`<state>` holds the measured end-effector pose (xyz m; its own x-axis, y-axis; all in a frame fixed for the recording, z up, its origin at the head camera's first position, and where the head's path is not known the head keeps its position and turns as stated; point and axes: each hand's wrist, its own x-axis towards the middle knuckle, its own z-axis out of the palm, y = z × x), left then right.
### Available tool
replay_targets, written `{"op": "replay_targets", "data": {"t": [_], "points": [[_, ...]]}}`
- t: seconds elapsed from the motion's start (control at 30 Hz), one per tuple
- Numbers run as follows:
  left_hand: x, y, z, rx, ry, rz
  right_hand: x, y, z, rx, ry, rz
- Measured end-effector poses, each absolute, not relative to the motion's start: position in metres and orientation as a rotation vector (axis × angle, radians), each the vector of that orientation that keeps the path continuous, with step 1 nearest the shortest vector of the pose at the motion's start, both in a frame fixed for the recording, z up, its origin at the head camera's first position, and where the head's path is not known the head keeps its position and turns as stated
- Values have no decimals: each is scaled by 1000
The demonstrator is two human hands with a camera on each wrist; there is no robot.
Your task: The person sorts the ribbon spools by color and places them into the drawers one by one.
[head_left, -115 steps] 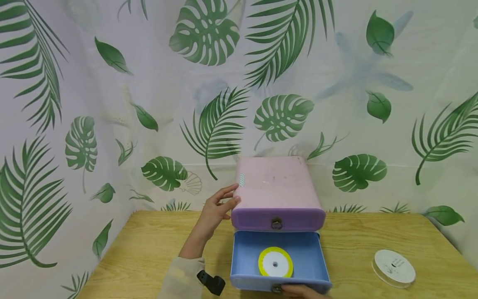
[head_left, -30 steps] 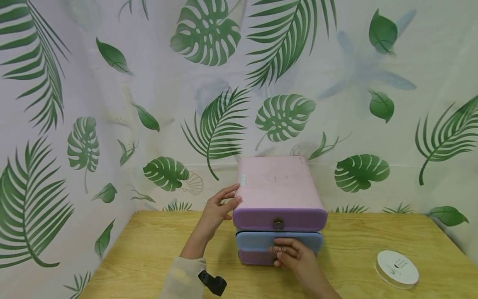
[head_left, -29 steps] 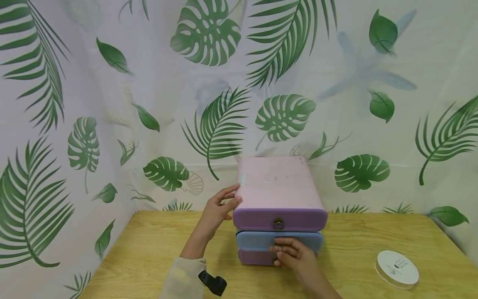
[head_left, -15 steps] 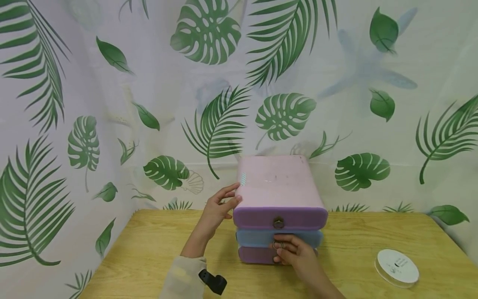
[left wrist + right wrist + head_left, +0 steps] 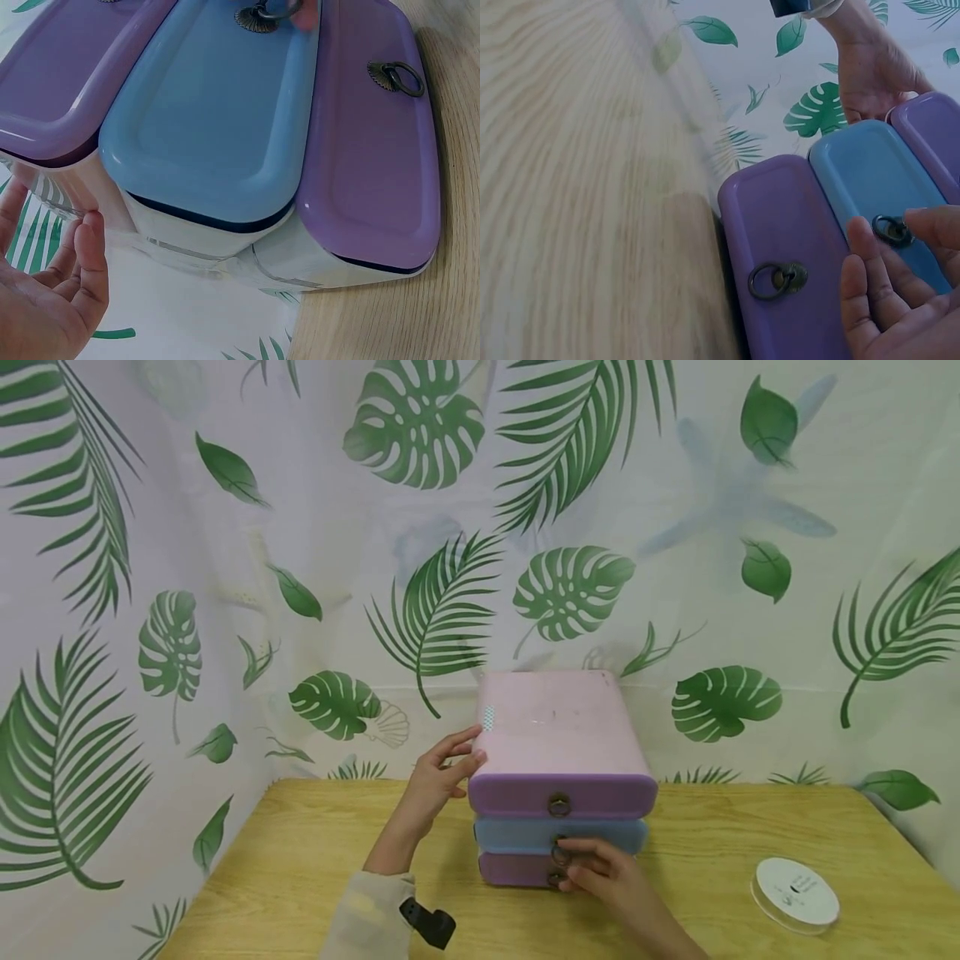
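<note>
Since the earlier frames the blue drawer (image 5: 561,835), which stood pulled out with a yellow ribbon spool inside, has been pushed flush into the pink drawer unit (image 5: 558,735). Right hand (image 5: 603,878) hangs at its ring pull (image 5: 892,229), fingers loosely curled, apparently not gripping. Left hand (image 5: 438,777) rests relaxed against the unit's left side, steadying it. Closing looks done; a white ribbon spool (image 5: 795,893) lies out on the table (image 5: 300,860).
</note>
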<state>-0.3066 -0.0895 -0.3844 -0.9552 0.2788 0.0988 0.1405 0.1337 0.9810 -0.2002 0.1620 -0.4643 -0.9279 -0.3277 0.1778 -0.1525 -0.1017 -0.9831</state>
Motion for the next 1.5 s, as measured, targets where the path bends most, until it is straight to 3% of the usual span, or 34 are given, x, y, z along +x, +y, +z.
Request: {"op": "replay_targets", "data": {"t": [0.5,1.07,1.5], "points": [[-306,-94,-390,410,2285,1951,-202,175,-492,-400,2318,-1829],[-308,-90,-389,410,2267,1975,-207,169,-499,-347,2372,-1745],[-309,-90,-387,431,2258,1973,-209,167,-498,-275,2020,-1863]]}}
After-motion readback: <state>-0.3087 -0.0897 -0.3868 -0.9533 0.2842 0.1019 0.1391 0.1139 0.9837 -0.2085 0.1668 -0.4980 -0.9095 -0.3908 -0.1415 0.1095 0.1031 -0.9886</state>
